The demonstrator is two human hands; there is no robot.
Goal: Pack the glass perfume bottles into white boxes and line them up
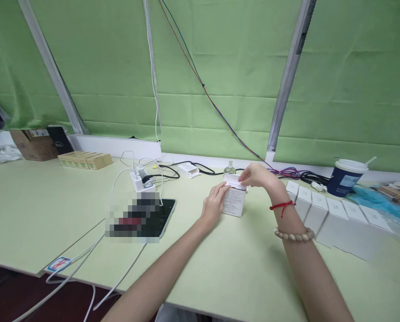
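Observation:
A small white carton with printed text on its near side stands upright on the table, its top flap raised. My left hand is closed against the carton's left side, with fingertips at its top edge. At the upper right corner, my right hand pinches the raised flap between thumb and fingers. Directly behind the carton stands a clear glass bottle, partly hidden by it. What lies inside the carton is out of sight.
To the right stand several white boxes in a row, with a dark blue paper cup behind. A power strip, cables and a dark tablet lie left. Several tan boxes sit farther left; an open white box lies behind.

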